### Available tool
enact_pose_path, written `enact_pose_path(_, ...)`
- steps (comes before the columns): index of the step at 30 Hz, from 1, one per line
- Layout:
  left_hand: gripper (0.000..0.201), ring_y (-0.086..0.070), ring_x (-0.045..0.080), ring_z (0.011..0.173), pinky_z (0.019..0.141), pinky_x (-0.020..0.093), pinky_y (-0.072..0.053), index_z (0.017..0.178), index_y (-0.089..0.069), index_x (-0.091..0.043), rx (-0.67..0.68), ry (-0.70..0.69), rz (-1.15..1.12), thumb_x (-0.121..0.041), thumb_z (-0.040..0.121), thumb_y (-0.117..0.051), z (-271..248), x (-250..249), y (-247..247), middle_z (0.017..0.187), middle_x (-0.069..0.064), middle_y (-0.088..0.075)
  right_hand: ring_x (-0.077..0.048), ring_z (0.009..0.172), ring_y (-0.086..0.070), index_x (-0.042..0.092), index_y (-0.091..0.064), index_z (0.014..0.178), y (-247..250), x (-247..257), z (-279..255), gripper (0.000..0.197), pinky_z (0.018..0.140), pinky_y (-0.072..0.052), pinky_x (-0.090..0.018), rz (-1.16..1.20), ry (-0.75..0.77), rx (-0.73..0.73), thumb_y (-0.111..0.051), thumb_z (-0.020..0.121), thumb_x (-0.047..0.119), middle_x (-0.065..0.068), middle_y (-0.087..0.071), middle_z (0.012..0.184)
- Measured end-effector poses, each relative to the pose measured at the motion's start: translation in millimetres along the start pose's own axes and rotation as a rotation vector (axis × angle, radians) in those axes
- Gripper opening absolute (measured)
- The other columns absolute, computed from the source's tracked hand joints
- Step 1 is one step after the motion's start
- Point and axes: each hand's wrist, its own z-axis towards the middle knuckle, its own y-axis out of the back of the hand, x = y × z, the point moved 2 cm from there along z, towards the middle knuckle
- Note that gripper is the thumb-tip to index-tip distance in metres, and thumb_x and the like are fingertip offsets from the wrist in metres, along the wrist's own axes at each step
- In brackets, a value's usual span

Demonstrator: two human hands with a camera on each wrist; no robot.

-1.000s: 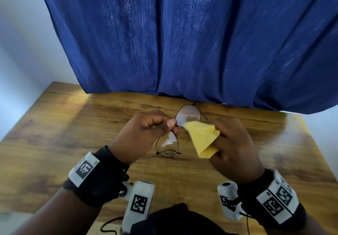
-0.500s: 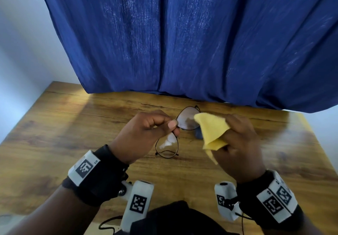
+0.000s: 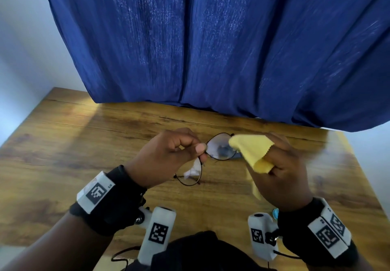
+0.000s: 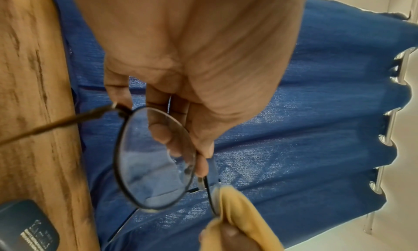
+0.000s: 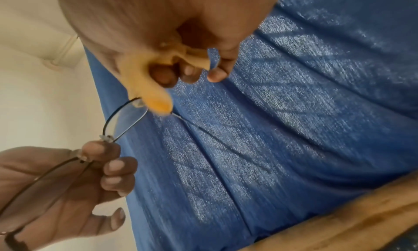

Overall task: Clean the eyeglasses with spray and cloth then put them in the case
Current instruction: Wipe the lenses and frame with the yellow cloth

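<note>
Thin black-rimmed eyeglasses [image 3: 217, 149] hang in the air above the wooden table [image 3: 63, 148]. My left hand [image 3: 168, 154] pinches them at the bridge between thumb and forefinger, seen close in the left wrist view on the eyeglasses [image 4: 156, 158]. My right hand [image 3: 280, 165] grips a yellow cloth [image 3: 251, 148] and presses it against the outer edge of the far lens. In the right wrist view the cloth [image 5: 153, 93] wraps over a finger at the rim of the eyeglasses [image 5: 122, 119]. No spray bottle shows.
A dark blue curtain [image 3: 211, 49] hangs behind the table's far edge. A dark teal object with white print [image 4: 27, 228] lies on the wood in the left wrist view's lower corner. A dark shape [image 3: 198, 249] sits at the near edge between my wrists.
My right hand has carried the yellow cloth up and to the right, from beside the lens onto its far outer edge. My left hand keeps its pinch on the glasses, barely moving.
</note>
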Motion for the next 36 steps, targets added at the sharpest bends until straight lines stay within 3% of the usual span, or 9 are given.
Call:
enact_pose_path(3,0.024,-0.069,0.012,0.093,0.084,0.023,-0.051,0.080,-0.077,-0.035,0.000,0.003,0.014,-0.040,0.095,-0.058,-0.5,-0.7,-3.3,0.093,-0.009,-0.071,-0.026,0.075,-0.059,-0.003,-0.079,0.086,2.6,-5.2,-3.0,0.045,0.062,-0.048,-0.045,0.012,0.003,0.024,-0.064,0.097,0.038,-0.010,-0.067,0.081)
enact_pose_path(5,0.024,-0.069,0.011,0.093,0.084,0.021,-0.049,0.080,-0.077,-0.035,0.014,0.005,0.023,-0.036,0.097,-0.060,0.3,-0.8,-7.0,0.093,-0.010,-0.070,-0.027,0.077,-0.060,-0.003,-0.078,0.087,3.4,-8.6,-4.4,0.039,0.065,-0.048,-0.049,0.008,-0.030,0.054,-0.065,0.094,0.032,-0.010,-0.068,0.084)
enact_pose_path(9,0.025,-0.071,0.017,0.093,0.087,0.038,-0.056,0.083,-0.079,-0.028,0.027,0.023,0.066,-0.030,0.100,-0.062,3.3,0.1,-13.4,0.096,-0.006,-0.071,-0.024,0.075,-0.060,0.001,-0.079,0.083,7.8,-13.0,-7.0,0.027,0.063,-0.048,-0.046,0.026,0.051,0.050,-0.072,0.089,0.026,-0.011,-0.067,0.081)
enact_pose_path(12,0.024,-0.070,0.015,0.094,0.088,0.033,-0.054,0.083,-0.078,-0.030,0.050,0.024,0.073,-0.034,0.099,-0.061,5.4,-2.0,-19.7,0.096,-0.006,-0.070,-0.024,0.074,-0.059,-0.006,-0.076,0.079,7.9,-19.4,-7.8,0.031,0.064,-0.048,-0.049,-0.005,0.029,0.064,-0.067,0.087,0.023,-0.012,-0.066,0.078)
enact_pose_path(16,0.025,-0.070,0.015,0.096,0.093,0.035,-0.053,0.081,-0.078,-0.030,0.037,0.035,0.071,-0.030,0.100,-0.061,8.9,-4.3,-23.3,0.097,-0.006,-0.070,-0.019,0.080,-0.058,0.001,-0.080,0.087,13.9,-21.5,-9.3,0.024,0.063,-0.049,-0.047,0.003,0.066,0.040,-0.072,0.085,0.024,-0.012,-0.068,0.082)
enact_pose_path(20,0.024,-0.069,0.012,0.094,0.088,0.027,-0.051,0.080,-0.077,-0.032,0.027,0.018,0.072,-0.031,0.099,-0.062,8.9,-6.8,-23.0,0.095,-0.010,-0.070,-0.027,0.075,-0.061,-0.001,-0.079,0.085,10.3,-23.2,-6.3,0.033,0.064,-0.049,-0.050,-0.007,0.029,0.074,-0.066,0.090,0.028,-0.013,-0.068,0.080)
enact_pose_path(25,0.025,-0.070,0.015,0.095,0.088,0.029,-0.053,0.081,-0.078,-0.029,0.020,0.008,0.107,-0.027,0.100,-0.063,2.3,-6.9,-16.5,0.094,-0.009,-0.070,-0.018,0.081,-0.057,0.008,-0.080,0.088,9.7,-12.2,-4.1,0.018,0.064,-0.050,-0.046,-0.021,0.093,0.048,-0.070,0.086,0.023,-0.012,-0.070,0.082)
enact_pose_path(32,0.025,-0.069,0.008,0.094,0.082,0.011,-0.046,0.079,-0.077,-0.031,0.004,0.010,0.146,-0.026,0.099,-0.064,-6.5,-3.5,2.4,0.093,-0.012,-0.069,-0.021,0.076,-0.061,0.000,-0.078,0.078,-6.0,-0.4,-2.0,0.019,0.067,-0.047,-0.044,-0.100,0.066,0.041,-0.076,0.083,0.018,-0.010,-0.068,0.078)
enact_pose_path(36,0.025,-0.069,0.014,0.091,0.082,0.025,-0.053,0.079,-0.076,-0.037,0.047,-0.001,0.181,-0.028,0.099,-0.064,-7.2,-1.3,11.4,0.095,-0.011,-0.068,-0.020,0.073,-0.056,0.003,-0.073,0.072,-17.4,10.1,5.2,0.028,0.063,-0.046,-0.044,-0.111,0.063,0.124,-0.065,0.085,0.026,-0.007,-0.062,0.073)
